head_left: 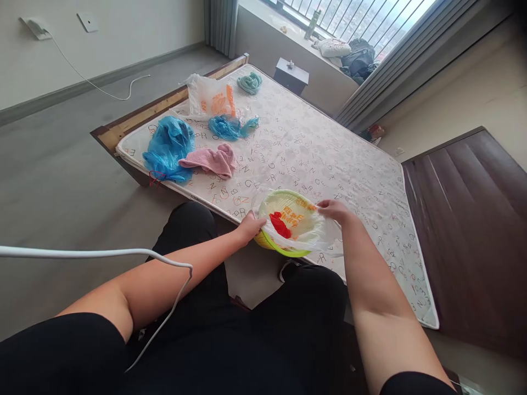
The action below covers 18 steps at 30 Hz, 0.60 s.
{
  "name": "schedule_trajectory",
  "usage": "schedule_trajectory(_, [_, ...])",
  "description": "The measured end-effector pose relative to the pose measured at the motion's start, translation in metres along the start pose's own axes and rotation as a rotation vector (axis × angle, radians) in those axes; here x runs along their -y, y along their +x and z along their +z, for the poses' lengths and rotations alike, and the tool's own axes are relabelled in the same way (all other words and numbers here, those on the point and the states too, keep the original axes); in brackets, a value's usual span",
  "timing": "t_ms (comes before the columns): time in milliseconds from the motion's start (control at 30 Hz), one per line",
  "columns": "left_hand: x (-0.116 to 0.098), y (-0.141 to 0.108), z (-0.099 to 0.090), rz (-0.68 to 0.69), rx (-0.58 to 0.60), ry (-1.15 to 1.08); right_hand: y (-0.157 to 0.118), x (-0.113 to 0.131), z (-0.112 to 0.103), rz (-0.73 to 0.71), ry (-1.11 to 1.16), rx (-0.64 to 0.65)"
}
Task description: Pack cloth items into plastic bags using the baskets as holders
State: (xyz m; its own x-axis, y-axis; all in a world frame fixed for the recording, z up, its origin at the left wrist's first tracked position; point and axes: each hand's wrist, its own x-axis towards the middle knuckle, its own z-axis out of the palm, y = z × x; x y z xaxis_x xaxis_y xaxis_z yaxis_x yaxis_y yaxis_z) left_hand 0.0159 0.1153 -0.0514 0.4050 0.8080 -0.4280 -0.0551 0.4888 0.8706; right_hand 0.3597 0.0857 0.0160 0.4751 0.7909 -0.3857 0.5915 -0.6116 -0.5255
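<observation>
A yellow-green plastic basket [263, 240] is at the near edge of the mattress, in front of my knees. A clear plastic bag [309, 237] with orange printing lines it and spreads over its rim. Inside the bag shows something red [280, 225], whose kind I cannot make out. My left hand [250, 227] is closed on the bag at the basket's left rim, thumb on top. At the right side my right hand [332, 209] pinches the bag's edge between thumb and fingers.
On the mattress [329, 164] lie a pink towel [213, 161], blue plastic bags [171, 145], a printed clear bag [209, 99] and a green cloth [250, 83]. A white cable [94, 252] crosses my left arm. The dark headboard [473, 230] stands right.
</observation>
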Motion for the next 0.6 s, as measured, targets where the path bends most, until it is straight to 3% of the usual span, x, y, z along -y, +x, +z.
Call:
schedule_trajectory(67, [0.002, 0.0, 0.0, 0.037, -0.007, 0.051, -0.004, -0.001, 0.003, -0.206, -0.288, -0.408])
schedule_trajectory(100, [0.003, 0.001, 0.0, 0.047, -0.012, 0.068, -0.007, -0.001, 0.006, -0.315, -0.392, -0.55])
schedule_trajectory(133, [0.005, 0.001, 0.0, 0.055, -0.018, 0.082, -0.011, -0.002, 0.01, -0.408, -0.466, -0.63])
schedule_trajectory(200, [0.009, 0.004, -0.001, 0.072, -0.02, 0.099, -0.016, -0.003, 0.015, -0.516, -0.548, -0.644])
schedule_trajectory(333, [0.017, 0.008, -0.002, 0.103, 0.01, 0.139, -0.009, 0.012, 0.015, -0.465, -0.344, -0.451])
schedule_trajectory(433, [0.018, 0.007, -0.002, 0.121, 0.041, 0.132, 0.005, 0.036, 0.014, -0.239, -0.093, -0.145])
schedule_trajectory(600, [0.015, 0.003, -0.005, 0.141, 0.097, 0.138, 0.012, 0.067, 0.015, 0.176, 0.043, 0.382])
